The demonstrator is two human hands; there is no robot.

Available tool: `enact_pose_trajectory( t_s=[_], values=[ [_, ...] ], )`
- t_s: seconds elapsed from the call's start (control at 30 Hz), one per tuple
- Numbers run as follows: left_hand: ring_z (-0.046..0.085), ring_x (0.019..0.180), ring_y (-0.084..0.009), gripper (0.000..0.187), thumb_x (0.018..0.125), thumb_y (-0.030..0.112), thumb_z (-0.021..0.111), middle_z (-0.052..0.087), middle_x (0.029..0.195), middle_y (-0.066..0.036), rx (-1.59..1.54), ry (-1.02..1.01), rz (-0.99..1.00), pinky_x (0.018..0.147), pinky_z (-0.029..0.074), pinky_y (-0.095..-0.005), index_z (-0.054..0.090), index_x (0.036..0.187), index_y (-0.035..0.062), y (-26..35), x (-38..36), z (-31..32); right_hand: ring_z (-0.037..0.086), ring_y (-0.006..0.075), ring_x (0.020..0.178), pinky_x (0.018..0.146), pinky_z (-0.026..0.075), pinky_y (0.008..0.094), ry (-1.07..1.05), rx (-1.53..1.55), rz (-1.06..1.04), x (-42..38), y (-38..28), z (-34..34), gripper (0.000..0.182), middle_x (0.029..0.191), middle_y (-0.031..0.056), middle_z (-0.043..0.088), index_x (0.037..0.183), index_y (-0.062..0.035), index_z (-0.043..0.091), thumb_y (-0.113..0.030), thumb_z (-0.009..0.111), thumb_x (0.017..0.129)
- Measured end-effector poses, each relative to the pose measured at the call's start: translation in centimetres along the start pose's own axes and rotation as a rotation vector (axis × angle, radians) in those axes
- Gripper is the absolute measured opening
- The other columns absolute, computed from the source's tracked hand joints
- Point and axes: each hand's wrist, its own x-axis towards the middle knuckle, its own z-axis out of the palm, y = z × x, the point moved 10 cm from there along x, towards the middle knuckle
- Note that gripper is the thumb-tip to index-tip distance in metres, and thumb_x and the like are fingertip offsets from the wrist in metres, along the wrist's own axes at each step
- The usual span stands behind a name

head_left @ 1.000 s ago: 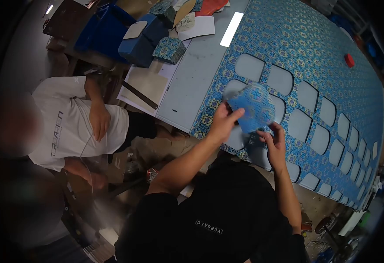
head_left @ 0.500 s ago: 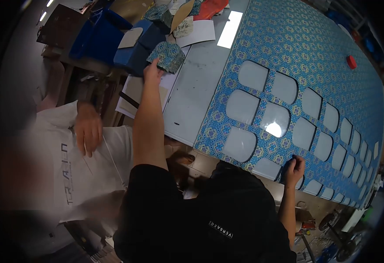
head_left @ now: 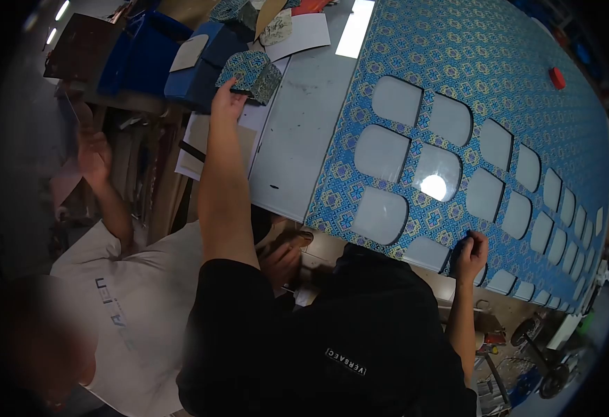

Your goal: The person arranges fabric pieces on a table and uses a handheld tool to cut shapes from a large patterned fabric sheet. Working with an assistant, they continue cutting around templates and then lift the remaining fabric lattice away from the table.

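Note:
My left hand [head_left: 228, 103] is closed on the near corner of a thick stack of cut fabric pieces [head_left: 249, 74], blue-patterned on top, with many layers showing at its side. The stack rests beside a blue box at the table's left end. At the front edge of the patterned fabric layers [head_left: 346, 198], my right hand [head_left: 473, 257] has its fingers pinched together by a cut-out near the edge. Something dark shows at its fingertips, and I cannot tell what it is. Rows of rounded cut-outs run through the fabric, with the pale tabletop showing through.
A co-worker in a white shirt [head_left: 144, 278] leans in at my left, one hand [head_left: 94, 156] raised over there. Behind my left hand stand the blue box [head_left: 200, 69] and a blue bin [head_left: 141, 52]. Paper sheets [head_left: 297, 38] lie nearby. A red round object [head_left: 557, 78] sits on the fabric.
The view has shifted slightly. My left hand stays at the stack and my right hand at the fabric edge. The co-worker has bent forward, moving one hand from the chest out to the left.

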Motion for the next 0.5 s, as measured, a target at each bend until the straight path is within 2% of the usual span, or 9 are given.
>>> enact_pose_trajectory(
  t_s=[0.07, 0.17, 0.27, 0.3, 0.37, 0.4, 0.47, 0.5],
  values=[
    [0.064, 0.100, -0.0266, 0.025, 0.091, 0.009, 0.064, 0.065, 0.111, -0.013, -0.009, 0.041, -0.008, 0.086, 0.055, -0.0384, 0.058, 0.115, 0.0027, -0.2, -0.4, -0.2, 0.053, 0.0092, 0.073, 0.069, 0.046, 0.0228, -0.005, 0.023, 0.053, -0.1, 0.4, 0.0, 0.012, 0.092, 0.0042, 0.056, 0.104, 0.0009, 0.058, 0.001, 0.051, 0.094],
    [0.064, 0.093, -0.0257, 0.027, 0.091, 0.009, 0.064, 0.064, 0.108, -0.013, -0.010, -0.062, 0.005, 0.080, 0.055, -0.0381, 0.057, 0.116, 0.0020, 0.2, 1.7, -0.1, 0.054, 0.0099, 0.075, 0.071, 0.046, 0.0232, 0.002, -0.024, -0.015, -0.1, 1.5, -0.4, 0.013, 0.092, 0.0043, 0.057, 0.104, 0.0009, 0.059, 0.001, 0.051, 0.093],
    [0.063, 0.085, -0.0268, 0.027, 0.089, 0.011, 0.067, 0.062, 0.103, -0.013, 0.124, 0.029, 0.016, 0.072, 0.053, -0.0389, 0.058, 0.112, -0.0002, 0.4, 4.5, -1.6, 0.055, 0.0102, 0.076, 0.072, 0.046, 0.0233, -0.008, -0.055, 0.013, -0.1, 0.0, -0.2, 0.013, 0.092, 0.0049, 0.058, 0.104, 0.0010, 0.059, 0.002, 0.052, 0.093],
    [0.063, 0.085, -0.0268, 0.027, 0.089, 0.011, 0.067, 0.062, 0.103, -0.013, 0.128, 0.030, -0.003, 0.072, 0.053, -0.0389, 0.058, 0.112, -0.0002, 0.0, 2.8, -0.4, 0.055, 0.0100, 0.078, 0.072, 0.046, 0.0230, -0.016, -0.020, 0.029, -0.2, 1.6, -0.5, 0.013, 0.093, 0.0050, 0.059, 0.103, 0.0010, 0.060, 0.002, 0.053, 0.092],
    [0.064, 0.101, -0.0280, 0.043, 0.088, 0.025, 0.070, 0.064, 0.113, -0.019, 0.492, 0.231, 0.192, 0.080, 0.056, -0.0414, 0.059, 0.117, -0.0047, 3.4, -2.9, 1.2, 0.055, 0.0098, 0.078, 0.072, 0.047, 0.0228, -0.016, -0.011, 0.043, -0.3, 1.9, -0.6, 0.013, 0.092, 0.0048, 0.059, 0.103, 0.0011, 0.060, 0.002, 0.053, 0.092],
    [0.064, 0.101, -0.0280, 0.043, 0.088, 0.025, 0.070, 0.064, 0.113, -0.019, 0.500, 0.228, 0.183, 0.080, 0.056, -0.0414, 0.059, 0.117, -0.0047, 3.3, -3.9, 1.7, 0.055, 0.0095, 0.078, 0.073, 0.047, 0.0226, -0.013, 0.014, 0.041, -0.2, 1.9, -0.5, 0.013, 0.092, 0.0046, 0.059, 0.102, 0.0013, 0.060, 0.002, 0.052, 0.092],
    [0.064, 0.101, -0.0274, 0.061, 0.080, 0.037, 0.077, 0.064, 0.112, -0.023, 1.238, 0.513, 0.365, 0.083, 0.054, -0.0402, 0.060, 0.117, -0.0081, 6.0, -6.6, 2.2, 0.055, 0.0091, 0.077, 0.072, 0.047, 0.0223, -0.009, 0.040, 0.079, -0.2, 2.4, -0.4, 0.012, 0.091, 0.0045, 0.058, 0.101, 0.0015, 0.060, 0.003, 0.052, 0.092],
    [0.064, 0.101, -0.0274, 0.061, 0.080, 0.037, 0.077, 0.064, 0.112, -0.023, 1.242, 0.506, 0.361, 0.083, 0.054, -0.0402, 0.060, 0.117, -0.0081, 5.1, -7.4, 1.9, 0.055, 0.0092, 0.077, 0.072, 0.046, 0.0223, -0.004, 0.047, 0.067, -0.1, 1.9, -0.3, 0.012, 0.090, 0.0047, 0.058, 0.101, 0.0017, 0.060, 0.003, 0.052, 0.092]
  ],
)
